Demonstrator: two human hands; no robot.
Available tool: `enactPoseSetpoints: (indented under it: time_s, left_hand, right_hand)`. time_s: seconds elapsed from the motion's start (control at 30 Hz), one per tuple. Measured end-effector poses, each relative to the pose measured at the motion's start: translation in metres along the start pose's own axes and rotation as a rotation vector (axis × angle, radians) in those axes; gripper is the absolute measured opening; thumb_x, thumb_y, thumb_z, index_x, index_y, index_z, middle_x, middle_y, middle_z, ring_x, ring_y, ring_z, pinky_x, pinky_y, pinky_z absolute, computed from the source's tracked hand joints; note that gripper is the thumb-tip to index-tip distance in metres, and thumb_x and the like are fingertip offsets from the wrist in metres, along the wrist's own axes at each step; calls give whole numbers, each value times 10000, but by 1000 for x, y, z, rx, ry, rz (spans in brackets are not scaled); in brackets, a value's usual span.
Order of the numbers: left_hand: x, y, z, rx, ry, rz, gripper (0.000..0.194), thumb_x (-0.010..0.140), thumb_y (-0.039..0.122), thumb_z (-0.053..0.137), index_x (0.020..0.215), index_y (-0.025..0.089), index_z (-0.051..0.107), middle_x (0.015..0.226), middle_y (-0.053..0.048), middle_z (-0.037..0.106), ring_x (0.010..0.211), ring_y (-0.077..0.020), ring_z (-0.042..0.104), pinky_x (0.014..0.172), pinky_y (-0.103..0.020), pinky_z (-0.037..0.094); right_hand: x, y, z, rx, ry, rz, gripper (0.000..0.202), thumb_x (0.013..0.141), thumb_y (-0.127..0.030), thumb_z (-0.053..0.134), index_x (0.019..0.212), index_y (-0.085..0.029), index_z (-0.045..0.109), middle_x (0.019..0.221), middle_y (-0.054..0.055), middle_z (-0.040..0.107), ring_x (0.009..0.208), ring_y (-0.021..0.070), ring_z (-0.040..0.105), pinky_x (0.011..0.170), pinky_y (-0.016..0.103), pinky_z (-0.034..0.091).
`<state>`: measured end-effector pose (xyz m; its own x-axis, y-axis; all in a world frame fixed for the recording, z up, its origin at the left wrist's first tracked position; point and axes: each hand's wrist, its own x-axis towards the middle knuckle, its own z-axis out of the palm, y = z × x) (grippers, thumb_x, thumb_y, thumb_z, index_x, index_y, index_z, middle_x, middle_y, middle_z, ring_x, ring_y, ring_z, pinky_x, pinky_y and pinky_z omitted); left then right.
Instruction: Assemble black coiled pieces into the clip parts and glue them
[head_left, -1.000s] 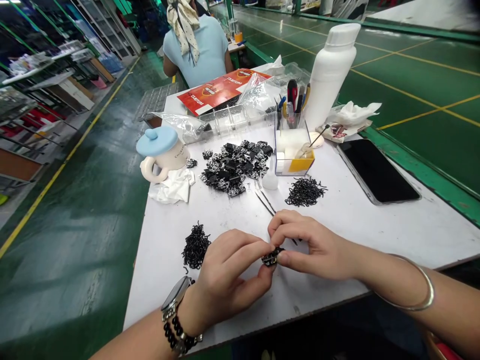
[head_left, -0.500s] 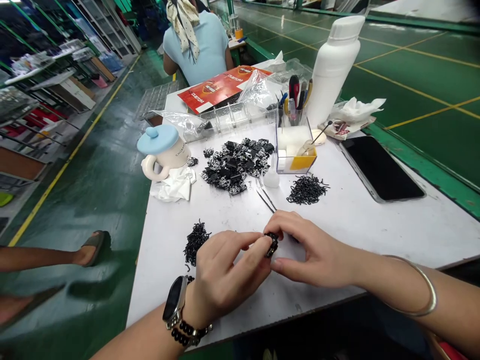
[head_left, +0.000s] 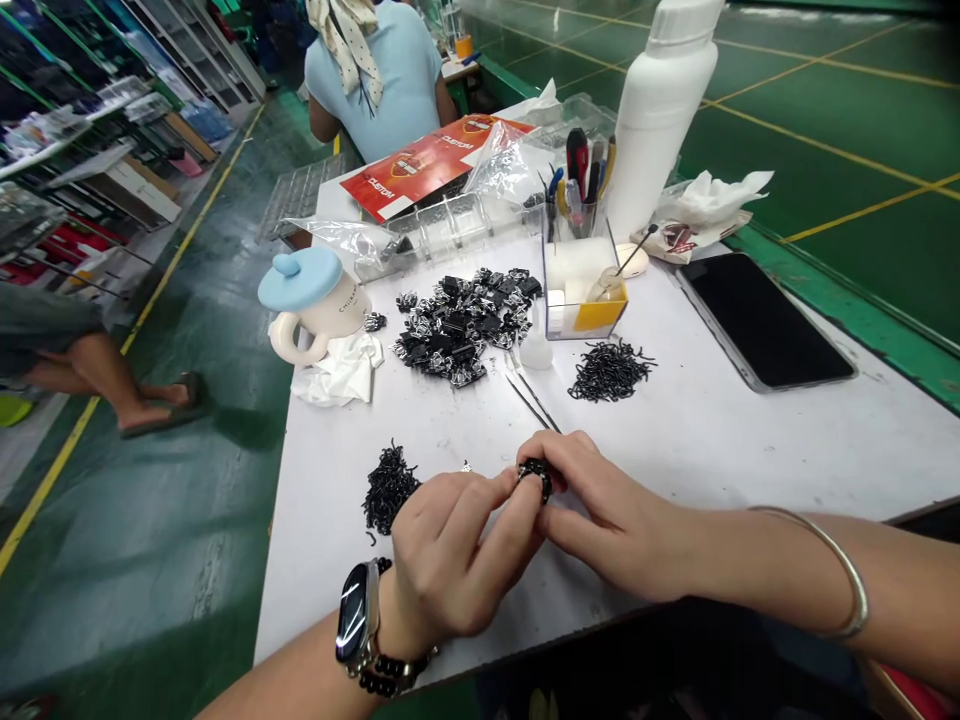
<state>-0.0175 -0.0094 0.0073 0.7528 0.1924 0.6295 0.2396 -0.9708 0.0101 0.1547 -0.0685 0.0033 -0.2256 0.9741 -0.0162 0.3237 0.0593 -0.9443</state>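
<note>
Between my two hands, over the front of the white table (head_left: 675,440), is a small black part with shiny bits (head_left: 535,478); its exact kind is hard to make out. My left hand (head_left: 465,545) pinches it from the left, and my right hand (head_left: 607,510) has its fingertips closed on it from the right. Left of my left hand lies a heap of short black curved pieces (head_left: 390,488), and a similar heap (head_left: 611,372) sits beyond my right hand. Tweezers (head_left: 532,403) rest just past my fingers. Farther back is a pile of black-and-silver parts (head_left: 465,325).
A lidded mug (head_left: 315,300) and crumpled tissue (head_left: 341,370) stand at the left edge. Behind are a clear organizer box (head_left: 585,290) with tools, a white bottle (head_left: 660,110) and a phone (head_left: 765,320). A seated person (head_left: 382,80) is ahead; another person's legs (head_left: 112,380) are at left.
The small black part has turned a little between my fingers, and my right thumb has closed in on it. The passer-by's legs have moved farther into view at left. The camera view has shifted slightly.
</note>
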Motion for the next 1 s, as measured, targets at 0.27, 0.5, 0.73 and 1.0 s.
enactPoseSetpoints:
  time_s: [0.27, 0.5, 0.73, 1.0]
  left_hand:
    - [1, 0, 1, -25, -6, -52, 224, 772, 129, 650, 991, 113, 605, 715, -71, 633, 614, -154, 593, 515, -265, 481]
    - [-2, -1, 1, -68, 20, -50, 311, 714, 92, 708, 1006, 89, 600, 724, -69, 628, 618, -146, 591, 528, -262, 478]
    - [0, 0, 1, -89, 42, -89, 335, 680, 71, 715, 988, 135, 599, 704, -30, 616, 578, -121, 551, 507, -245, 455]
    - [3, 3, 4, -872, -53, -706, 202, 716, 77, 634, 887, 180, 606, 651, 19, 515, 551, -81, 456, 530, -214, 407]
  right_hand:
    - [-2, 0, -5, -48, -27, -40, 141, 850, -235, 413, 957, -162, 469, 896, 45, 521, 811, 179, 431, 780, 390, 342]
    - [-4, 6, -6, -8, -6, -121, 166, 869, -242, 414, 996, -160, 482, 872, 27, 496, 802, 159, 434, 792, 370, 330]
    - [-5, 9, -6, 15, -26, -185, 193, 880, -231, 409, 1051, -166, 470, 910, 37, 509, 821, 160, 440, 815, 364, 331]
    - [-2, 14, -11, -128, 90, -349, 174, 933, -344, 436, 941, -173, 471, 865, 33, 495, 823, 166, 443, 770, 357, 295]
